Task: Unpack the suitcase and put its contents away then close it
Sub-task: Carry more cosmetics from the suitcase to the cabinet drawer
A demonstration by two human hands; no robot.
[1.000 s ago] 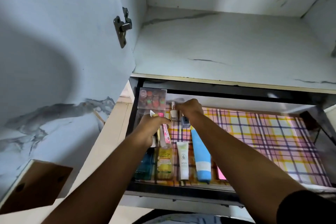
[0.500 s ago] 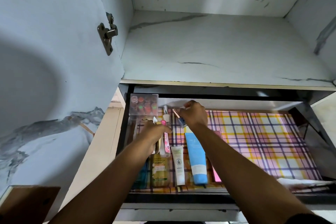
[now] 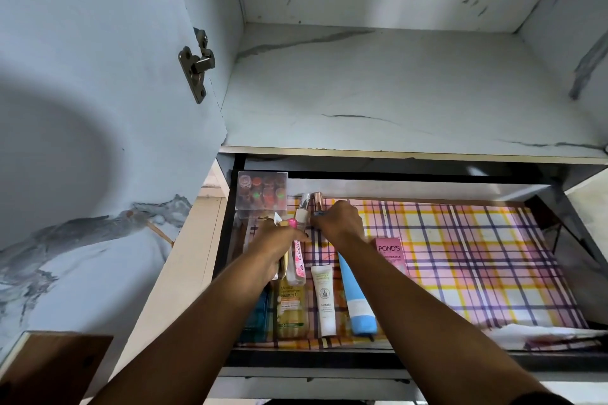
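An open drawer (image 3: 559, 355) lined with plaid paper (image 3: 460, 256) holds toiletries. My right hand (image 3: 340, 222) pinches a small bottle with a rose-gold cap (image 3: 317, 202) at the drawer's back left, beside a silver-capped bottle (image 3: 302, 209). My left hand (image 3: 273, 240) grips a clear bottle with a pink cap (image 3: 296, 260) together with a couple of smaller items. Lying in a row at the front are a yellow vitamin C bottle (image 3: 290, 309), a white tube (image 3: 324, 299) and a blue tube (image 3: 357, 302). The suitcase is out of view.
A clear box of small coloured items (image 3: 262, 191) stands in the back left corner. A pink Pond's box (image 3: 390, 253) lies right of my right arm. A marble-patterned shelf (image 3: 394, 92) sits above the drawer, and the cupboard door (image 3: 82, 108) stands open at left.
My right hand brought the rose-gold-capped bottle from a tilt to upright next to the silver-capped bottle. My left hand stayed put with its items. The view shifted, showing the Pond's box.
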